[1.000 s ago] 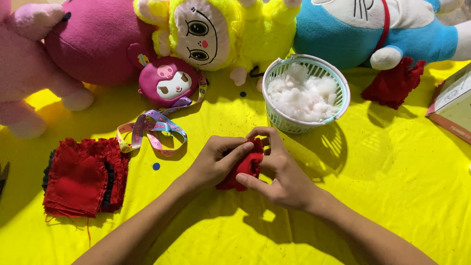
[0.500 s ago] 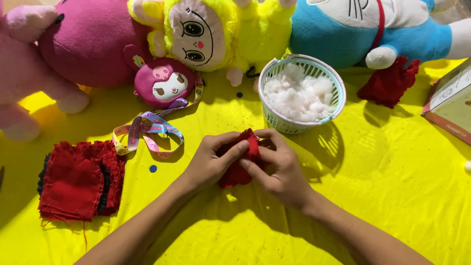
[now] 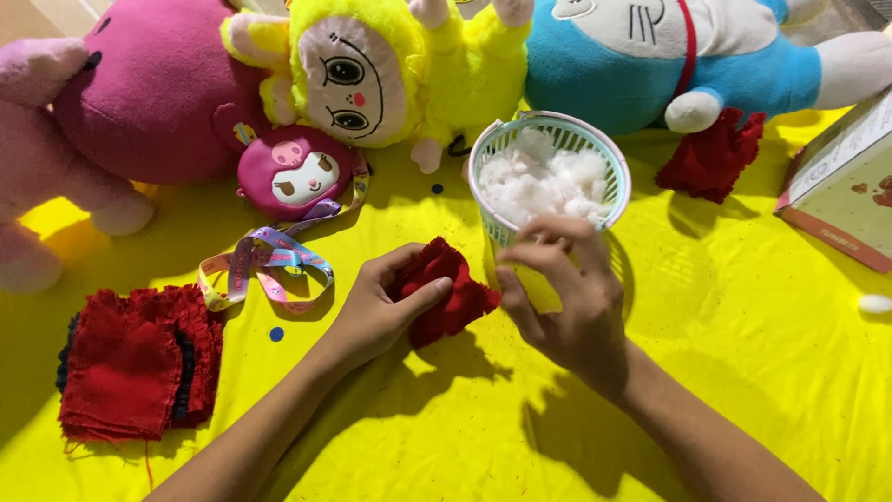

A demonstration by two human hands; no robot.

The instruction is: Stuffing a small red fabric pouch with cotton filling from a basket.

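Left hand (image 3: 376,307) pinches a small crumpled red fabric piece (image 3: 446,290) over the yellow cloth table (image 3: 743,372); the piece's long axis runs roughly 11 to 5 o'clock. Right hand (image 3: 562,297), fingers loosely spread and empty, hovers at the fabric's 3 o'clock, just below the white plastic basket of cotton stuffing (image 3: 548,172), which is nearer this hand. Beige cardboard box with red edge (image 3: 841,186) lies at 2 o'clock.

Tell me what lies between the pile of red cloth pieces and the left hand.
In the head view, only bare yellow cloth with a small blue dot lies between the red pile and the left hand.
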